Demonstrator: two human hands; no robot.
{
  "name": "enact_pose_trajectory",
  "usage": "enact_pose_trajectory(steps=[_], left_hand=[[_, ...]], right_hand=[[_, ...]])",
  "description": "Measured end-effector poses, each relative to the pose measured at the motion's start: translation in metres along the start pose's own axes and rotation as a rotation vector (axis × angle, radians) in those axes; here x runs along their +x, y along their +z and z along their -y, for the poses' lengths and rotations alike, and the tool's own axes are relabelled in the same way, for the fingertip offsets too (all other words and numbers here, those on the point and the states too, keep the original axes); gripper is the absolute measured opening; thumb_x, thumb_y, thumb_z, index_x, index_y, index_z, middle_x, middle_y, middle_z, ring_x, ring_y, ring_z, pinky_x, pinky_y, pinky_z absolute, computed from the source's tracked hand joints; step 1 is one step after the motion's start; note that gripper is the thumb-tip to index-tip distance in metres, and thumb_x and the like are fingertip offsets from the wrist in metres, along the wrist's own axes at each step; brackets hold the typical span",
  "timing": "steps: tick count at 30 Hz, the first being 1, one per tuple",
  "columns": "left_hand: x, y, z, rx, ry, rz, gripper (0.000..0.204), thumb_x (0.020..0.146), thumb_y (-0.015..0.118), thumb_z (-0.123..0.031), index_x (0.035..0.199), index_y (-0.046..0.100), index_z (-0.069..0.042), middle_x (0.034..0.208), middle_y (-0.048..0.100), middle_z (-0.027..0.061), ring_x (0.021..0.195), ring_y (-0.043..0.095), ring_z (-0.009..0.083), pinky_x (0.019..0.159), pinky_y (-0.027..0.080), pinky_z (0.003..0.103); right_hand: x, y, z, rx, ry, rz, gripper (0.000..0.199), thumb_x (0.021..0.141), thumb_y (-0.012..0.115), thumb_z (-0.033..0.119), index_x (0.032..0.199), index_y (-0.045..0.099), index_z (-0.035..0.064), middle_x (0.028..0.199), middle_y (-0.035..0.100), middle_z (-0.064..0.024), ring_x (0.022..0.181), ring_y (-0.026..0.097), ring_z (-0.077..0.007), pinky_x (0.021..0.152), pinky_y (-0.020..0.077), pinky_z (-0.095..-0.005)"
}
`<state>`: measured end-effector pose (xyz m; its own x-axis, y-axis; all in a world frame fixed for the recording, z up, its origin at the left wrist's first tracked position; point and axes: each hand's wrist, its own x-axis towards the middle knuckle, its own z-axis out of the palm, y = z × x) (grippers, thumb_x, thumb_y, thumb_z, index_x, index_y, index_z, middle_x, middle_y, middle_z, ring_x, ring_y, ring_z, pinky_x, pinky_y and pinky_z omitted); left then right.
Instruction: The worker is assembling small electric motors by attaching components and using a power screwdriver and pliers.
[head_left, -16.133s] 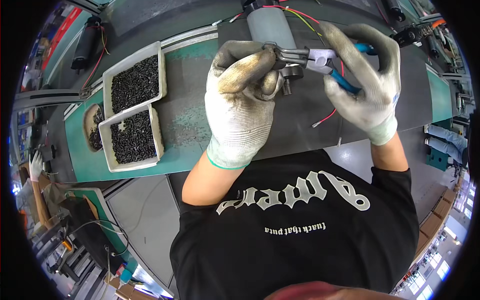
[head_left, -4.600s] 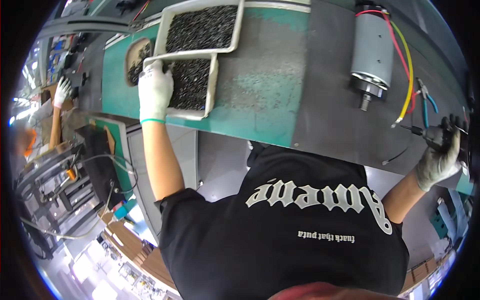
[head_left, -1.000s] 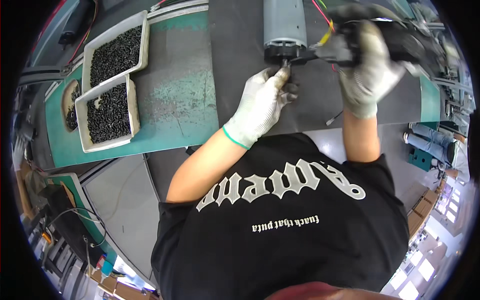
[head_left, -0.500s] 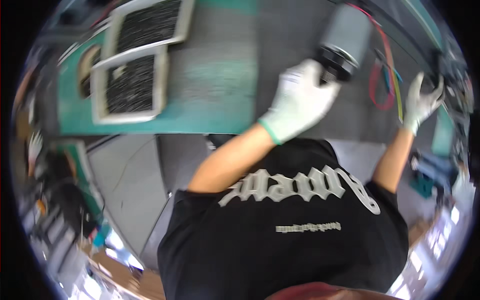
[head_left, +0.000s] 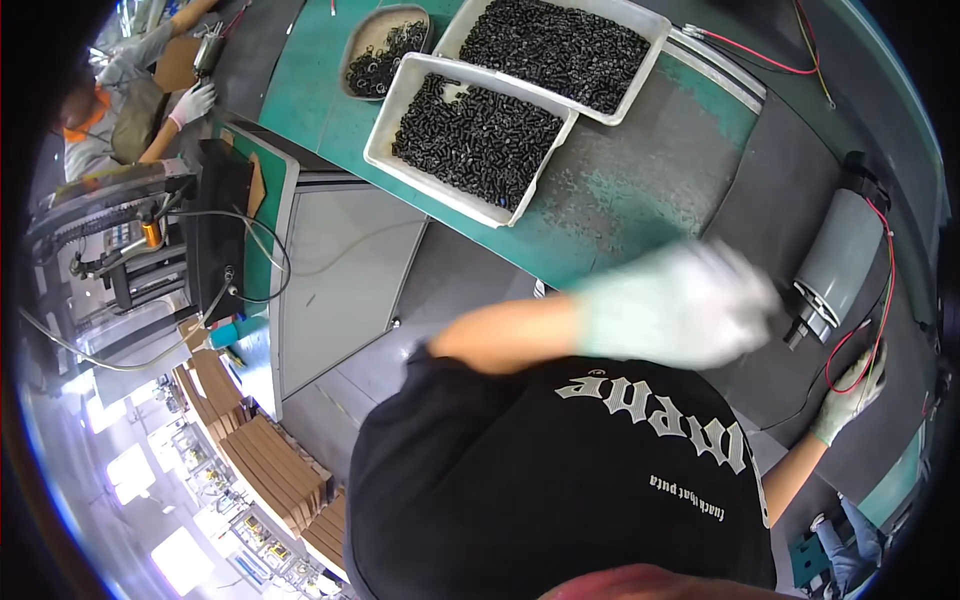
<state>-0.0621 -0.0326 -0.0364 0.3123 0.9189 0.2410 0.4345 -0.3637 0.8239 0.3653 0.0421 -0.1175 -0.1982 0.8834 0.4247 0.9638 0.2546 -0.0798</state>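
My left hand (head_left: 690,305), in a white glove, is blurred by motion above the dark belt, just left of the shaft end of a grey cylindrical motor (head_left: 840,258); what it holds cannot be made out. My right hand (head_left: 850,388), also gloved, lies at the far right by a loop of the motor's red wire (head_left: 850,345), fingers stretched toward it. The motor lies on its side on the dark belt (head_left: 770,170). Two white trays of small black parts, the nearer tray (head_left: 385,150) and the farther tray (head_left: 650,55), stand on the green bench to the upper left.
A brown oval dish (head_left: 385,50) of black rings sits beside the trays. Red and yellow wires (head_left: 770,55) trail along the bench's far edge. Another person (head_left: 130,85) in gloves works at the upper left. Stacked cardboard (head_left: 265,460) lies on the floor below.
The view has swung right and down. My left hand has come off the motor's end and is sweeping leftward. My right hand has dropped lower at the right edge.
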Motion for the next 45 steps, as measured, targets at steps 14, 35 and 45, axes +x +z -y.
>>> enact_pose_trajectory(steps=[14,35,45], left_hand=[[-0.090,-0.305,0.207,1.007,-0.940,-0.421,0.031,0.079,0.066,-0.024,0.102,0.068,-0.003,0.101,0.067,0.0214,0.099,0.063,0.0364,0.088,0.049,0.041],[-0.077,-0.313,0.239,0.832,-0.973,-0.461,0.029,0.076,0.065,-0.014,0.101,0.067,-0.001,0.097,0.069,0.0214,0.094,0.066,0.0349,0.085,0.051,0.041],[-0.084,-0.305,0.221,1.031,-0.756,-0.488,0.021,0.081,0.066,-0.016,0.097,0.066,-0.002,0.090,0.069,0.0171,0.087,0.066,0.0333,0.078,0.050,0.040]], right_hand=[[0.011,0.003,0.004,0.026,0.285,-0.005,0.050,0.099,0.045,0.041,0.131,0.053,0.0036,0.127,0.055,-0.0208,0.117,0.050,-0.0372,0.098,0.0390,-0.0447],[0.007,0.002,0.006,0.069,0.390,-0.017,0.046,0.099,0.045,0.037,0.132,0.052,0.0048,0.125,0.053,-0.0205,0.116,0.051,-0.0343,0.099,0.0399,-0.0417],[0.006,0.001,0.009,0.093,0.362,-0.042,0.041,0.099,0.047,0.031,0.129,0.054,0.0042,0.122,0.054,-0.0218,0.114,0.052,-0.0364,0.097,0.0406,-0.0425]])
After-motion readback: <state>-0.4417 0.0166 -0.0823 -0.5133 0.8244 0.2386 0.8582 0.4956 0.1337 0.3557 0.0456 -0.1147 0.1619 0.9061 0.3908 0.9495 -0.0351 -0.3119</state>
